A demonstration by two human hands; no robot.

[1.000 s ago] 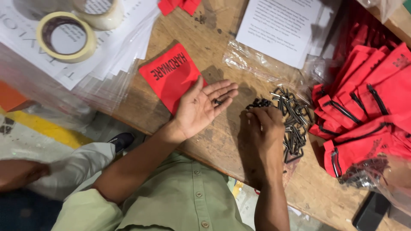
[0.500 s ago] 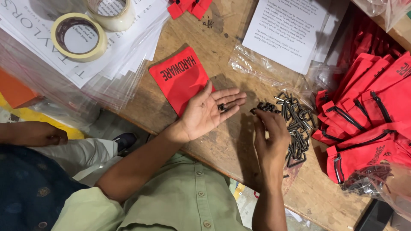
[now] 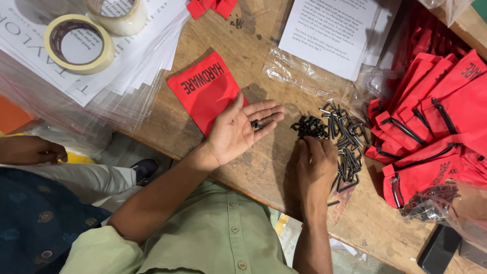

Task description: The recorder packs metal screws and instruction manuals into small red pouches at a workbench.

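Observation:
My left hand point(image 3: 238, 129) lies palm up over the wooden table point(image 3: 264, 66), fingers spread, with a few small black screws point(image 3: 256, 124) resting on the fingers. It partly covers a flat red pouch point(image 3: 200, 91) with black lettering. My right hand point(image 3: 314, 162) rests palm down on the table, its fingertips at the near edge of a pile of black screws and hex keys point(image 3: 340, 137). What its fingertips pinch is hidden.
Several red zip pouches point(image 3: 436, 127) are stacked at the right. Clear plastic bags point(image 3: 304, 76), printed sheets point(image 3: 332, 33) and two tape rolls point(image 3: 78, 43) lie farther back. Another person's hand point(image 3: 30, 149) rests at the left edge. A dark phone point(image 3: 439, 251) lies bottom right.
The view has shifted slightly. My left hand stays palm up with screws on it; my right hand has stayed at the pile, fingers working at its edge.

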